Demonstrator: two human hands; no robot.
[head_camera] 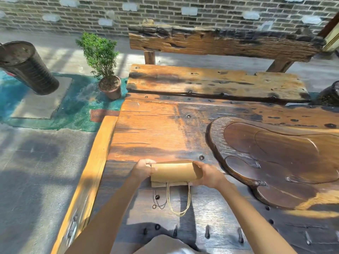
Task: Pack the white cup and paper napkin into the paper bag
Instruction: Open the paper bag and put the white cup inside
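A brown paper bag [173,172] lies on the wooden table [152,132], its top part folded or rolled over. Its twine handles [178,202] trail toward me. My left hand [143,168] grips the bag's left end. My right hand [208,174] holds its right end, fingers wrapped over the fold. Neither a white cup nor a paper napkin is visible; I cannot tell what is inside the bag.
A dark carved wooden tray [278,162] takes up the table's right side. A wooden bench [211,83] stands beyond the far edge. On the floor to the left are a potted shrub [104,65] and a dark metal barrel [29,66].
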